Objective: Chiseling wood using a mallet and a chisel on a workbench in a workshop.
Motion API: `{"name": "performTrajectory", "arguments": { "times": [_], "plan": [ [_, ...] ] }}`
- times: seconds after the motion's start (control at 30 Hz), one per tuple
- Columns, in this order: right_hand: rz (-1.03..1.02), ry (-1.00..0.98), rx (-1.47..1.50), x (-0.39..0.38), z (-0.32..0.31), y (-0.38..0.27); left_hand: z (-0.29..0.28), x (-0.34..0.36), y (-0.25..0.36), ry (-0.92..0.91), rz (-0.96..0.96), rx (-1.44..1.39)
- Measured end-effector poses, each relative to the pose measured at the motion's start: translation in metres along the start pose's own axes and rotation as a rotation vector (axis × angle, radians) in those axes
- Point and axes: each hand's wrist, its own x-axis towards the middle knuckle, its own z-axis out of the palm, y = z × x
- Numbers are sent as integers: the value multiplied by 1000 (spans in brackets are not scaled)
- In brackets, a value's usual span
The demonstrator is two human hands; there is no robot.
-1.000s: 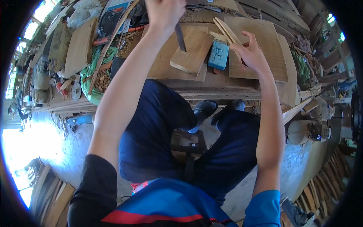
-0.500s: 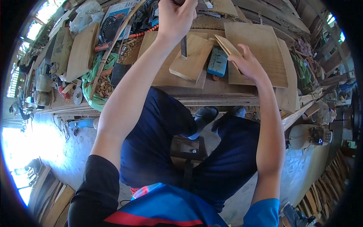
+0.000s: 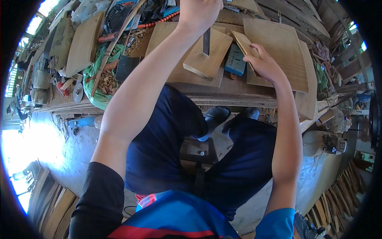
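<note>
My left hand (image 3: 200, 15) is closed at the top edge of the view, its fingers partly cut off. Below it, a flat steel chisel (image 3: 206, 42) stands almost upright, the tip on a pale wooden block (image 3: 207, 63); the handle is out of view. My right hand (image 3: 266, 65) has its fingers wrapped round the near end of a flat wooden piece (image 3: 241, 41), which slants over the boards. Between block and right hand sits a blue block (image 3: 235, 63) with a dark top.
Broad boards (image 3: 278, 47) lie under and beside the work on a wooden bench (image 3: 234, 95). A green bag (image 3: 92, 89) of shavings, a grey disc (image 3: 78, 91) and an orange cord (image 3: 157, 22) are at left. My feet (image 3: 217, 115) are below the bench edge.
My right hand's fingers have closed further round the flat wooden piece. My left hand and the chisel sit slightly farther right in the view, as do the block and boards.
</note>
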Motion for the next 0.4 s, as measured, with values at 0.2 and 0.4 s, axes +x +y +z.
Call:
{"name": "performTrajectory", "arguments": {
  "times": [0.2,0.4],
  "plan": [
    [52,-41,-3,-2,0,-2,-8,6,-6,1,49,25],
    [6,13,-81,5,3,12,-10,9,-11,11,54,-25]
  ]
}}
